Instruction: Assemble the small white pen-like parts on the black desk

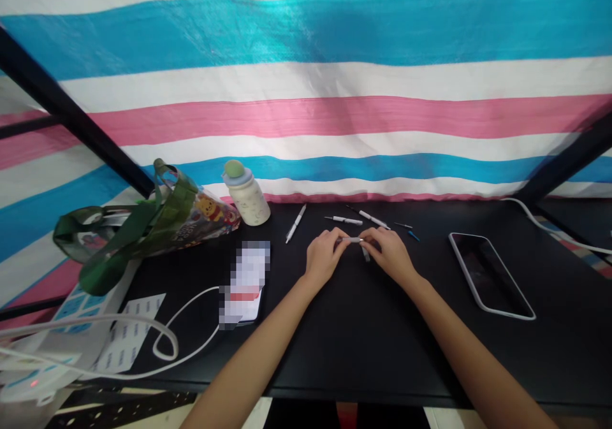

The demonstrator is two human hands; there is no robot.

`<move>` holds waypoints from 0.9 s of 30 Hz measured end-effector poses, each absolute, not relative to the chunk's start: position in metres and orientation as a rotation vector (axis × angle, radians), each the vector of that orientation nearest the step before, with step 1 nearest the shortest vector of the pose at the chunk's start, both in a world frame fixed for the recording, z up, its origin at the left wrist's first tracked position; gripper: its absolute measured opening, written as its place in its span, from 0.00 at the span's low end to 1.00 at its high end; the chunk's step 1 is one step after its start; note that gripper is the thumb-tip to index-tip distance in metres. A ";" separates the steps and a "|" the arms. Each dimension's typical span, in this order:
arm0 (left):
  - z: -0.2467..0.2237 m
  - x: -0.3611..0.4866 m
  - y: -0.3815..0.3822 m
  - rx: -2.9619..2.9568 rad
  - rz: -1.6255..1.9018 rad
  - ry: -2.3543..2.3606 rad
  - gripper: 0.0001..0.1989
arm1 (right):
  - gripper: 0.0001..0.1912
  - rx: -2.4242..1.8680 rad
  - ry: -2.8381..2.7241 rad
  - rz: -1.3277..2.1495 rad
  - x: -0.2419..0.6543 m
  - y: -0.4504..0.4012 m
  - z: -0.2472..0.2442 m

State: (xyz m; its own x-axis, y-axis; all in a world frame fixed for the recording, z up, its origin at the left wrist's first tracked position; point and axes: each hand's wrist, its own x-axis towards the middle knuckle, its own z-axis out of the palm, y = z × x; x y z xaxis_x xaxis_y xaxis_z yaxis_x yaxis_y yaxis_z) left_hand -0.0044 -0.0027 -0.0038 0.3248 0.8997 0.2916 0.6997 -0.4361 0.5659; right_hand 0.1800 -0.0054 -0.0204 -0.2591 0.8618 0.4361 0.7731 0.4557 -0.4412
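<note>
My left hand [326,254] and my right hand [388,252] meet over the black desk, each with its fingers pinched on one end of a light grey pen barrel [354,240]. The barrel lies level between my fingertips. Under my right fingers a short grey piece [366,254] shows in part; I cannot tell whether it touches the hand. Just beyond my hands are a white pen [343,220] with a thin tip sticking out and another white pen [373,218] with a dark end. Another white pen [296,224] lies at an angle beyond my left hand.
Small parts lie right of the pens: a thin dark piece [403,225] and a blue piece [414,235]. A phone [492,276] is at right; a cabled phone [246,282], a bottle [251,199] and a green bag [176,215] are at left. A striped sheet [335,116] hangs behind.
</note>
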 end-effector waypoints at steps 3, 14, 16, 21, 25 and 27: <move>-0.003 -0.004 -0.003 2.260 0.841 1.427 0.11 | 0.09 -1.363 -2.051 0.173 0.179 -0.007 -0.018; -0.003 -0.004 -0.003 2.272 0.825 1.413 0.09 | 0.08 -1.358 -2.068 0.151 0.180 -0.005 -0.021; -0.003 -0.003 -0.003 2.278 0.817 1.403 0.08 | 0.07 -1.340 -2.060 0.165 0.180 -0.005 -0.022; -0.004 -0.003 -0.003 2.318 0.803 1.403 0.10 | 0.10 -1.355 -2.076 0.170 0.179 -0.007 -0.018; -0.004 -0.003 -0.003 2.320 0.810 1.391 0.10 | 0.10 -1.370 -2.130 0.141 0.180 -0.007 -0.018; -0.004 -0.003 -0.003 2.310 0.805 1.389 0.10 | 0.09 -1.359 -2.127 0.124 0.180 -0.006 -0.020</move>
